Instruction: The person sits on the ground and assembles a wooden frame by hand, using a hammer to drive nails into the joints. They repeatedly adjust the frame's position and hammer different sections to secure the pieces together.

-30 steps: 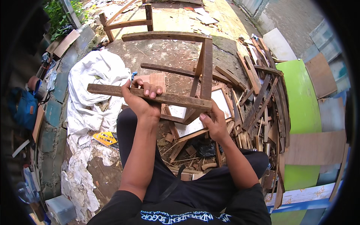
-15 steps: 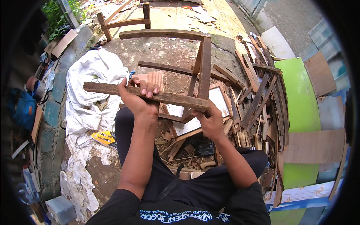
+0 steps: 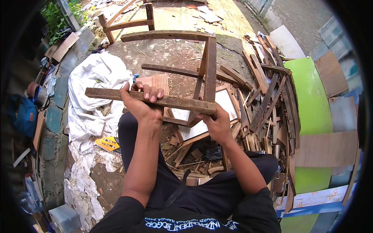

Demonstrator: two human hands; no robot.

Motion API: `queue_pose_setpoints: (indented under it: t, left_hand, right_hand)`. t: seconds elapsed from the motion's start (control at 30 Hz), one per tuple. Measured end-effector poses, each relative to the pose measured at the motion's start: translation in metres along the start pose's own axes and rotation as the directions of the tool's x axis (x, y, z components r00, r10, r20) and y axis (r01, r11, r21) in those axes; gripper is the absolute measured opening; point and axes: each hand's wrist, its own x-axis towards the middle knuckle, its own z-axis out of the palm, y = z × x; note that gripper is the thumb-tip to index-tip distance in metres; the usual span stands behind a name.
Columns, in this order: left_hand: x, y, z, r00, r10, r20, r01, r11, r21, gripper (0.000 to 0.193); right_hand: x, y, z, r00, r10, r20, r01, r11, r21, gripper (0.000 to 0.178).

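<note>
A dark wooden stool frame [image 3: 210, 70] with several legs is held up in front of me, its legs pointing left. My left hand [image 3: 144, 103] is wrapped round the nearest leg [image 3: 178, 102], fingers over its top. At the right end of that leg, my right hand [image 3: 217, 125] grips the frame's corner joint, the fingers partly hidden behind the wood. Below the frame, a white panel with a wooden border [image 3: 229, 101] lies on the ground between my legs, partly covered by the frame and my hand.
Scrap wood strips [image 3: 268, 97] are heaped at the right, beside a green board [image 3: 311, 93]. A crumpled white sack [image 3: 97, 85] lies at the left, near a yellow packet [image 3: 108, 144]. Another wooden frame [image 3: 130, 25] stands farther off. Wood offcuts litter the ground before me.
The stool frame has shifted very slightly left in the view, with both hands keeping their grip. Little else differs.
</note>
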Motion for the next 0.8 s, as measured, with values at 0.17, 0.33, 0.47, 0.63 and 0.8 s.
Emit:
queue_pose_setpoints:
  t: [0.17,0.33,0.47,0.63,0.8]
  left_hand:
    - [-0.001,0.000,0.000,1.000,0.015,0.019,-0.015,1.000,0.015,0.037]
    - [-0.002,0.000,0.000,1.000,0.020,0.019,-0.021,1.000,0.019,0.036]
    - [-0.003,-0.003,0.001,0.999,0.031,0.012,-0.031,0.999,0.032,0.035]
    - [-0.005,-0.004,0.004,0.999,0.035,0.012,-0.035,0.998,0.052,0.035]
    - [-0.002,0.000,0.001,0.999,0.030,0.021,-0.032,0.998,0.057,0.034]
  right_hand:
    - [0.000,-0.002,0.000,1.000,-0.012,0.000,0.012,1.000,-0.002,0.036]
    - [-0.001,-0.002,0.001,1.000,-0.015,-0.001,0.015,1.000,-0.006,0.035]
    - [-0.002,-0.004,0.000,1.000,0.017,-0.014,-0.018,1.000,-0.022,0.035]
    - [-0.003,-0.005,-0.004,0.998,-0.064,0.019,0.065,0.992,-0.110,0.038]
    - [-0.008,0.005,-0.032,1.000,-0.009,0.022,0.004,0.973,0.230,0.062]
